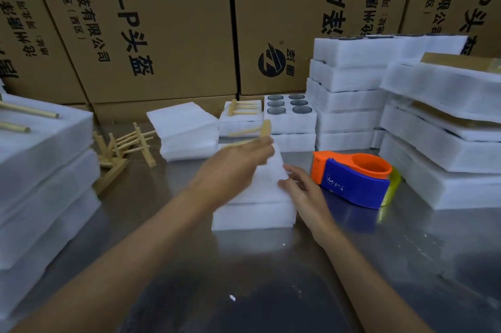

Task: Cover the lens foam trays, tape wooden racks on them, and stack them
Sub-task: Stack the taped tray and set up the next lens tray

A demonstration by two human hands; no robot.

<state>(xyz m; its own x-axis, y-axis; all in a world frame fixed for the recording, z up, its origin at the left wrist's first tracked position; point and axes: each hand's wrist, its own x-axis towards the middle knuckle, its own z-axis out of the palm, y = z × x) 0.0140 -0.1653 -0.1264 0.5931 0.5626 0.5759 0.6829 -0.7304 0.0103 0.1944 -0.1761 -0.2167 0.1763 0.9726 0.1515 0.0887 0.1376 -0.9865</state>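
A white covered foam tray point(254, 213) lies on the steel table in front of me. My left hand point(233, 167) hovers over its far left part and holds a small wooden rack point(256, 133), which is motion-blurred. My right hand point(303, 189) rests on the tray's right edge with relaxed fingers. An orange and blue tape dispenser point(352, 178) sits just to the right of the tray. Behind it, an uncovered foam tray point(290, 115) shows six dark lenses, and another wooden rack point(242, 108) lies on the covered tray beside it.
Loose wooden racks point(122, 148) are heaped at the left middle, next to a pile of foam cover sheets point(184, 129). Stacks of foam trays stand at the left point(40, 175), back right point(349, 94) and far right point(444, 126). Cardboard cartons point(162, 20) wall off the back.
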